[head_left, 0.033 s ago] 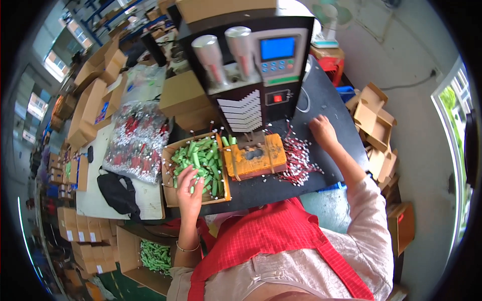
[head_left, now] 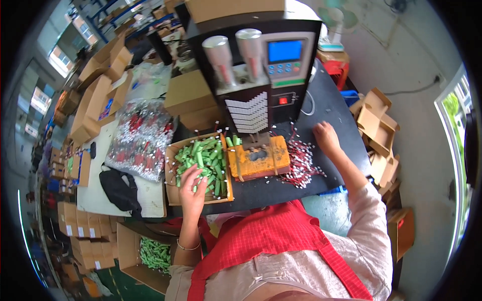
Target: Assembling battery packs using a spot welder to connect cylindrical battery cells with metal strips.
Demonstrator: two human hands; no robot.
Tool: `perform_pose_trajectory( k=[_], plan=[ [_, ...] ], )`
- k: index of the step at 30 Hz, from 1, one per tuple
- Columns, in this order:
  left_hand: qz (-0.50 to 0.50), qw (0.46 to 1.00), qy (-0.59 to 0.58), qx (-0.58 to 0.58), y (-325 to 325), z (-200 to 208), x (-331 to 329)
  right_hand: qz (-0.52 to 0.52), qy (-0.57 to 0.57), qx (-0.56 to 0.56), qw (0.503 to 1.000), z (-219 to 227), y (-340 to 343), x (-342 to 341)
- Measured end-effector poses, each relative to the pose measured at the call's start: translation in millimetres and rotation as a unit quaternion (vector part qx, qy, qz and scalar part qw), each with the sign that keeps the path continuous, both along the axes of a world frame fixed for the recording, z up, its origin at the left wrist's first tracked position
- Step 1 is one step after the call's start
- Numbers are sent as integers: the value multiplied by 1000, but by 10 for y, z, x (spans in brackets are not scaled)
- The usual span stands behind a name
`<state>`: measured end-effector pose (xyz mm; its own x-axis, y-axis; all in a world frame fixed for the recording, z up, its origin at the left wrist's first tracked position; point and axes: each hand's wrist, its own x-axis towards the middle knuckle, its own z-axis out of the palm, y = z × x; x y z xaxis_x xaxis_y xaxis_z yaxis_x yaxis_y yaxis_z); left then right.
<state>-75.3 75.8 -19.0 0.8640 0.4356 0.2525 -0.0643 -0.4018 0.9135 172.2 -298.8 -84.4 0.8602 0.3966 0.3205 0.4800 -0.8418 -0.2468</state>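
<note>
Curving fingers (head_left: 188, 176) over green cylinders (head_left: 200, 159), cardboard box (head_left: 172, 192)

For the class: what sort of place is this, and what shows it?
Probably an assembly workshop: a machine with a blue screen stands on a black worktable, near an open cardboard box of green pieces and a packed clear bag.

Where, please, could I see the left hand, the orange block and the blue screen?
Left hand (head_left: 192, 193): head view, back of the hand.
Orange block (head_left: 259, 167): head view, top face.
Blue screen (head_left: 285, 50): head view, display's middle.
</note>
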Motion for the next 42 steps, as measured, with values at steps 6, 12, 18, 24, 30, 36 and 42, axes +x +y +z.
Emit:
perform_pose_trajectory(
  k=[6, 12, 18, 24, 30, 36, 42],
  plan=[
    [-24, 1000, -4, 7, 64, 129, 156, 59, 168, 248, 952, 375, 270, -540],
    [-9, 980, -76, -183, 629, 285, 738, 58, 76, 329, 939, 788, 379, -1010],
    [39, 895, 116, -429, 1607, 282, 1707, 102, 235, 323, 911, 929, 634, -1638],
    [-120, 877, 252, -392, 1785, 423, 2068, 181, 294, 288, 893, 873, 773, -1872],
    [-72, 915, 168, -361, 1627, 374, 1849, 207, 348, 284, 869, 892, 1019, -1935],
    [4, 876, 58, -479, 1484, 418, 1107, 277, 416, 304, 811, 913, 1348, -2019],
    [29, 867, -32, -496, 1000, 619, -139, 379, 457, 276, 756, 849, 1673, -2180]
  ],
)
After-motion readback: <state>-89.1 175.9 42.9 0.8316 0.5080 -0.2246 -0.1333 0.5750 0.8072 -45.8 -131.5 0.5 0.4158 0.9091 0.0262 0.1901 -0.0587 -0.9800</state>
